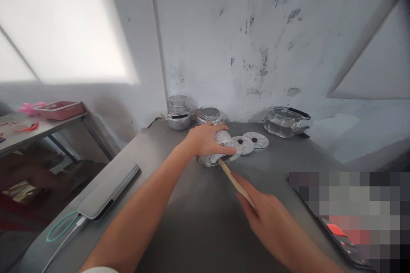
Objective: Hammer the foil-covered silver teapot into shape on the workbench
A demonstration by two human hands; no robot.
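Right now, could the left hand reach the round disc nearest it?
Probably yes: the disc lies just beyond the left hand, nothing tall between, but it would likely need to release the shiny wrapped thing first.

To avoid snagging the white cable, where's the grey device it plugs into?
In the head view, the grey device lies near the left edge of the grey table, left of the left forearm.

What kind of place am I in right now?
Probably a small workshop or plain workroom: there's a bare work table with metal pots along its back, a stained wall, and a second bench holding a pink tray.
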